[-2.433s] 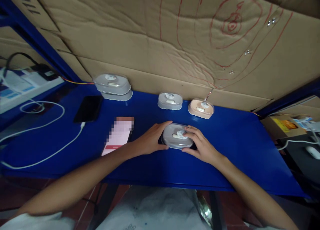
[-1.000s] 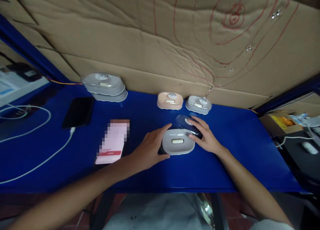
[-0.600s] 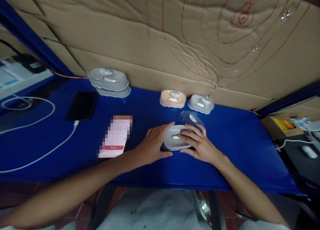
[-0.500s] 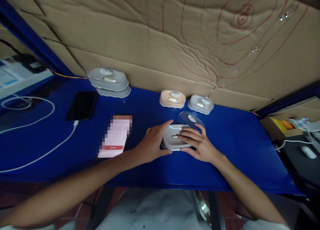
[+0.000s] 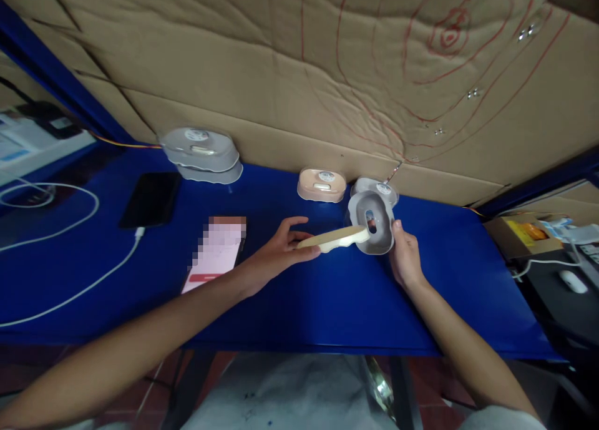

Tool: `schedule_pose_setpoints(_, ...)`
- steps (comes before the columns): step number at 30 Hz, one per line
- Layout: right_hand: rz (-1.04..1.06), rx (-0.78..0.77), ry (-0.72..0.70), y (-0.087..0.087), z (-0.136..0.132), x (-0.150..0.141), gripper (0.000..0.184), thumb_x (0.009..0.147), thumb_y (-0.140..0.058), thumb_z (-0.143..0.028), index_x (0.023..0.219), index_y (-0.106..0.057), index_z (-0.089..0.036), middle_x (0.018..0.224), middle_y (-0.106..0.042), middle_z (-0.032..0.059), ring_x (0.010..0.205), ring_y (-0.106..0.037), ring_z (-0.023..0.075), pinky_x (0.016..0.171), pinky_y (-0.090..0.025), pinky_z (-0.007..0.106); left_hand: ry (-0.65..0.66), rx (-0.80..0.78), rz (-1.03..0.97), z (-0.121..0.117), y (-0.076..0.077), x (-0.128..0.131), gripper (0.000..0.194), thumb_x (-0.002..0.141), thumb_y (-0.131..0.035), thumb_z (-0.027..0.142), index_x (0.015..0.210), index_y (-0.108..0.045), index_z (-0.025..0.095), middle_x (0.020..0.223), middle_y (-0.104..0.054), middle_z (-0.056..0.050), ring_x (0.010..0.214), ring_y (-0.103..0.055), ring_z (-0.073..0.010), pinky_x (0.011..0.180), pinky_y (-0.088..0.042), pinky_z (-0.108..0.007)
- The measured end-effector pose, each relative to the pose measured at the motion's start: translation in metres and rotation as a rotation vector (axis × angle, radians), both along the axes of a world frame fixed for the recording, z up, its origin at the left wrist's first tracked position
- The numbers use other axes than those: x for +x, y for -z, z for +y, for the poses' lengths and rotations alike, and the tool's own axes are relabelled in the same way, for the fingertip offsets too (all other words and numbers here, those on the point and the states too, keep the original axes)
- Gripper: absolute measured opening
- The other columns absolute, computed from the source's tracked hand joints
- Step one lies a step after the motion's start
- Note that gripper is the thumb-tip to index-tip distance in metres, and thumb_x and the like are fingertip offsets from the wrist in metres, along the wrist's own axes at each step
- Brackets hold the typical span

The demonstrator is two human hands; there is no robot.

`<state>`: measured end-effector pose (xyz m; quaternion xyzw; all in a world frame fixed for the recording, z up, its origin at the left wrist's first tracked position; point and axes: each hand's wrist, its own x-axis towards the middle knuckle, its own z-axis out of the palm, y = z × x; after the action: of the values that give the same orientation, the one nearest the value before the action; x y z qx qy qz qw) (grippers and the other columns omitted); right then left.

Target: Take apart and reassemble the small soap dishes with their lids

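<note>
My left hand (image 5: 286, 245) pinches one end of a flat cream piece with a wavy edge (image 5: 334, 236), thumb below and fingers behind. My right hand (image 5: 406, 255) grips the right side of a grey oval shell (image 5: 382, 233). That shell is tilted up, its hollow inside facing me and a slot through its middle. The cream piece's far end overlaps the shell from my viewpoint; whether they touch, I cannot tell. Behind the shell, partly covered, stands a grey oval case with a clear cover (image 5: 385, 191). Left of it sits a peach case (image 5: 322, 188).
Two stacked grey cases (image 5: 203, 150) stand at the back left of the blue table (image 5: 281, 317). A black phone (image 5: 150, 199) on a white cable and a lit phone (image 5: 218, 255) lie at left. Cardboard (image 5: 224, 55) rises behind; a mouse (image 5: 573, 281) is at far right.
The grey case that lay between my hands has been lifted and parted. My left hand has drawn the cream piece leftward; my right hand has tipped up the grey shell, hiding the loose clear lid.
</note>
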<state>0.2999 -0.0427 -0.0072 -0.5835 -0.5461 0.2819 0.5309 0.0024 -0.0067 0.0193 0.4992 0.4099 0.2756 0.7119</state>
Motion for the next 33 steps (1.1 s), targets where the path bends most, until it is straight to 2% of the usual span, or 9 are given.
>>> schedule_pose_setpoints(3,-0.224,0.060,-0.187,-0.006,-0.011,-0.007,0.046,0.105,-0.053,-0.055,0.088,-0.080,-0.022,0.111,-0.081,0.0063,0.101,-0.076,0.0257,0.093,-0.059,0.040,-0.018,0.132,-0.019,-0.001,0.007,0.001,0.092,0.070,-0.093,0.032,0.144,-0.038,0.032,0.132,-0.057,-0.008,0.124,-0.062,-0.0286,0.113,-0.043,-0.053)
schedule_pose_setpoints(5,-0.393,0.101,-0.401,-0.010,-0.017,-0.015,0.033,0.104,-0.060,-0.048,0.114,-0.079,-0.024,0.136,-0.073,0.0071,0.126,-0.068,0.0285,0.110,-0.051,0.045,-0.004,0.211,-0.039,-0.003,0.014,0.003,0.101,0.065,-0.096,0.027,0.147,-0.036,0.034,0.139,-0.052,-0.009,0.128,-0.059,-0.0298,0.114,-0.044,-0.054)
schedule_pose_setpoints(9,-0.787,0.175,-0.670,-0.014,-0.024,-0.029,0.050,0.108,-0.054,-0.037,0.158,-0.048,-0.029,0.159,-0.055,0.0083,0.151,-0.046,0.0266,0.127,-0.033,0.053,0.044,0.159,-0.148,-0.006,0.020,0.003,0.114,0.065,-0.095,0.020,0.156,-0.028,0.040,0.155,-0.041,-0.013,0.136,-0.056,-0.0329,0.113,-0.046,-0.054)
schedule_pose_setpoints(13,-0.919,0.177,-0.675,-0.011,-0.024,-0.032,0.058,0.110,-0.049,-0.039,0.164,-0.035,-0.028,0.163,-0.049,0.0088,0.156,-0.039,0.0263,0.130,-0.027,0.056,0.085,-0.009,-0.202,-0.007,0.012,0.003,0.126,0.063,-0.096,0.016,0.162,-0.022,0.042,0.155,-0.048,-0.012,0.134,-0.058,-0.0330,0.111,-0.048,-0.053)
schedule_pose_setpoints(16,-0.854,0.186,-0.692,-0.006,-0.016,-0.020,0.058,0.111,-0.041,-0.047,0.165,-0.032,-0.029,0.164,-0.048,0.0076,0.156,-0.038,0.0254,0.130,-0.027,0.055,0.051,-0.106,-0.193,-0.007,0.006,0.003,0.113,0.070,-0.091,0.017,0.162,-0.029,0.037,0.140,-0.063,-0.010,0.128,-0.063,-0.0305,0.112,-0.047,-0.054)
schedule_pose_setpoints(21,-0.909,0.078,-0.284,0.006,0.011,0.026,0.061,0.106,-0.050,-0.055,0.162,-0.038,-0.034,0.169,-0.039,0.0096,0.159,-0.030,0.0347,0.125,-0.025,0.069,-0.008,-0.239,-0.200,-0.007,0.002,0.003,0.098,0.068,-0.088,0.010,0.154,-0.046,0.031,0.128,-0.069,-0.009,0.122,-0.065,-0.0314,0.107,-0.053,-0.056)
schedule_pose_setpoints(23,-0.936,0.022,-0.226,0.010,0.018,0.039,0.064,0.103,-0.056,-0.057,0.160,-0.043,-0.033,0.170,-0.037,0.0110,0.160,-0.026,0.0378,0.123,-0.025,0.072,-0.020,-0.262,-0.206,-0.007,0.001,0.002,0.095,0.068,-0.087,0.010,0.151,-0.049,0.031,0.129,-0.069,-0.008,0.122,-0.066,-0.0313,0.107,-0.054,-0.055)
schedule_pose_setpoints(30,-0.374,0.023,-0.263,0.007,-0.001,0.005,0.056,0.113,-0.029,-0.049,0.167,-0.026,-0.035,0.169,-0.039,0.0049,0.152,-0.045,0.0250,0.122,-0.043,0.052,-0.075,-0.179,-0.194,-0.006,0.000,0.004,0.093,0.070,-0.087,0.014,0.152,-0.047,0.030,0.131,-0.069,-0.009,0.124,-0.065,-0.0301,0.112,-0.048,-0.055)
schedule_pose_setpoints(33,-0.470,0.070,-0.436,0.005,-0.013,-0.013,0.058,0.112,-0.036,-0.047,0.168,-0.023,-0.036,0.172,-0.032,0.0038,0.158,-0.035,0.0270,0.127,-0.035,0.055,-0.061,-0.150,-0.189,-0.007,0.004,0.005,0.095,0.070,-0.088,0.016,0.154,-0.045,0.029,0.129,-0.070,-0.009,0.124,-0.066,-0.0300,0.113,-0.046,-0.054)
